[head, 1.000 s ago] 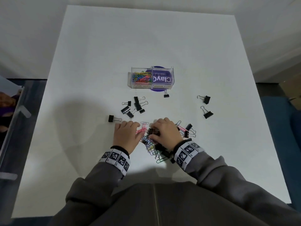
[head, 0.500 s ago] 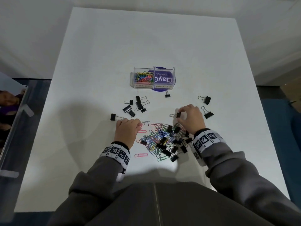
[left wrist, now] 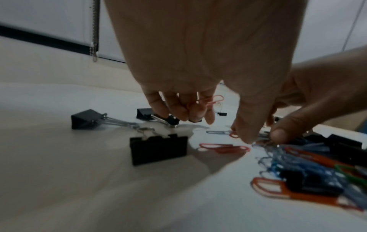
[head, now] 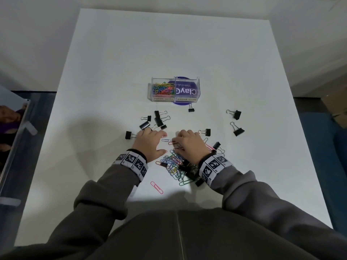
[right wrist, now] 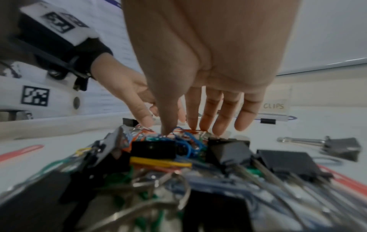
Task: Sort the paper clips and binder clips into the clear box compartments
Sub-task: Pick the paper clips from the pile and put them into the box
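With the left hand point(left wrist: 190, 102) pinching a pink paper clip point(left wrist: 214, 100) and the right hand's point(head: 189, 145) straight fingers pressing the tangled pile point(head: 178, 166) at frame centre, interlinked clips risk dragging binder clips along.

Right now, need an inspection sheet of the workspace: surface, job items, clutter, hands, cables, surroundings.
Surface: white table, shadowed near the person.
Job's things: clear box, left compartment holds coloured paper clips, right one looks empty; mixed clip pile; black binder clips scattered; lone pink paper clip.
Clutter: purple disc under the box.
Hands: left hand holds a pink clip; right hand fingers down on the pile.
Cables: nothing seen.
Surroundings: dark floor, blue object at right.
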The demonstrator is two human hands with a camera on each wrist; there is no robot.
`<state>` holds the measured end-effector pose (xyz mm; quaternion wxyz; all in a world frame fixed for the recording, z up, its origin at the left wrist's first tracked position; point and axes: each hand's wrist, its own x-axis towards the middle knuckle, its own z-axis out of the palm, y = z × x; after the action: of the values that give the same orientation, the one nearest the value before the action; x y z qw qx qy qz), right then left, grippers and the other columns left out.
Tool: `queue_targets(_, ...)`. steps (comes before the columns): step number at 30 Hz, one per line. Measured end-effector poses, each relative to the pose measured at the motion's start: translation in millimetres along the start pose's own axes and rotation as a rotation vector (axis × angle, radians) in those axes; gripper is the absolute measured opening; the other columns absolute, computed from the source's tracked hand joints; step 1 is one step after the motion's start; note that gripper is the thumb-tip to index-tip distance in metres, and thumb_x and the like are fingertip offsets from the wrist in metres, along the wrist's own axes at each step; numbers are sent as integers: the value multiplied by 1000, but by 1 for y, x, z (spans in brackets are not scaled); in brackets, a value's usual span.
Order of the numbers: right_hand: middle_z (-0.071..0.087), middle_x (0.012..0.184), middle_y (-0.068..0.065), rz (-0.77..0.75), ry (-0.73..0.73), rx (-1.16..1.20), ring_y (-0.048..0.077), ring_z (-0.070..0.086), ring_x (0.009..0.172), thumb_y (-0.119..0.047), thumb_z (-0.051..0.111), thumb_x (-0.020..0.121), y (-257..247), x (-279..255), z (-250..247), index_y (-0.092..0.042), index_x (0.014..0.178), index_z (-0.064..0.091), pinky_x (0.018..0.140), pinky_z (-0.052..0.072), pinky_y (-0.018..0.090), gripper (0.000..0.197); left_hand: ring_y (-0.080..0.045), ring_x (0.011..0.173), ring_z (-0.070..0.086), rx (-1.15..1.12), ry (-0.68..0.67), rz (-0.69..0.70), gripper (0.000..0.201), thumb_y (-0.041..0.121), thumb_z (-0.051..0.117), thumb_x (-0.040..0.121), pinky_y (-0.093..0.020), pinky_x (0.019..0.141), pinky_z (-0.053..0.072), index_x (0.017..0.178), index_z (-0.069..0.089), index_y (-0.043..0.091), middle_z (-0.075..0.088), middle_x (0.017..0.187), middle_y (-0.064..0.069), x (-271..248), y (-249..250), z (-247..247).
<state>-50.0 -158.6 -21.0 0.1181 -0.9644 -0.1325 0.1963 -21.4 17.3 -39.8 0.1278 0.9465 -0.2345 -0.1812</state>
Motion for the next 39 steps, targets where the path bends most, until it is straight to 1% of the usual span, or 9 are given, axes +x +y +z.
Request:
queue_targets(4, 59, 114, 7, 3, -1, -23, 28, 51, 109, -18, 51, 90, -5, -3, 0, -15, 113, 56, 91, 34, 36, 24, -27, 105, 49, 74, 10, 37, 35, 38, 64, 81, -38, 91, 33, 110, 56, 19, 63, 104, -1, 4, -1, 0)
queue_targets(7, 61, 113, 10, 25, -33, -34, 29, 52, 108, -14, 48, 91, -10, -5, -3, -11, 105, 56, 91, 34, 37, 17, -27, 75, 59, 171, 39, 121, 22, 30, 79, 67, -37, 70, 46, 75, 62, 18, 62, 71, 0, 2, 2, 0)
queue_targets(9, 60, 115, 12, 35, -35, -86, 30, 52, 109, -10, 45, 91, -11, -6, -2, -8, 108, 54, 92, 36, 38, 19, -24, 64, 58, 241, 68, 135, 25, 29, 83, 59, -32, 60, 48, 67, 60, 20, 59, 64, 2, 2, 3, 2)
queue_targets(13, 58, 115, 14, 38, -22, -158, 31, 52, 109, -5, 43, 89, -12, -5, 4, -6, 112, 48, 93, 36, 39, 23, -21, 63, 58, 218, 108, 128, 25, 33, 80, 64, -31, 59, 46, 70, 59, 20, 59, 66, 4, -3, 6, 4)
queue_targets(17, 62, 104, 10, 16, 13, -182, 29, 55, 104, -11, 47, 88, -7, -1, 1, -11, 105, 51, 91, 34, 39, 17, -25, 87, 55, 23, 60, 57, 22, 34, 69, 77, -36, 79, 36, 88, 61, 16, 61, 87, -1, -10, 6, 5)
queue_targets(23, 66, 86, 3, 91, 157, 303, 24, 59, 84, -21, 55, 90, 8, 22, -38, -11, 89, 59, 90, 37, 38, 10, -26, 96, 54, 9, 93, 26, 16, 29, 60, 84, -37, 86, 33, 91, 60, 14, 62, 93, -4, -12, 7, 11)
queue_targets(28, 58, 77, 1, 87, 247, 575, 18, 55, 74, -12, 58, 89, 8, 68, -91, -15, 78, 51, 74, 45, 28, 13, -23, 103, 52, -121, 72, -12, 17, 21, 53, 90, -32, 90, 28, 106, 57, 14, 63, 103, -2, -6, 4, 6)
queue_targets(34, 67, 96, 10, 73, 338, 440, 20, 57, 85, -9, 58, 87, 2, 130, -120, -6, 90, 62, 81, 49, 35, 6, -29, 89, 57, -449, 148, -70, 15, 14, 50, 92, -38, 80, 44, 96, 61, 3, 62, 97, -11, -1, 1, -12)
queue_targets(39, 68, 104, 14, 35, 179, 272, 30, 60, 99, -6, 56, 86, -4, 153, -111, -4, 96, 65, 88, 49, 41, 14, -27, 91, 61, -407, 122, -102, 19, 9, 38, 94, -38, 85, 47, 107, 51, 6, 66, 101, -10, -1, 10, -16)
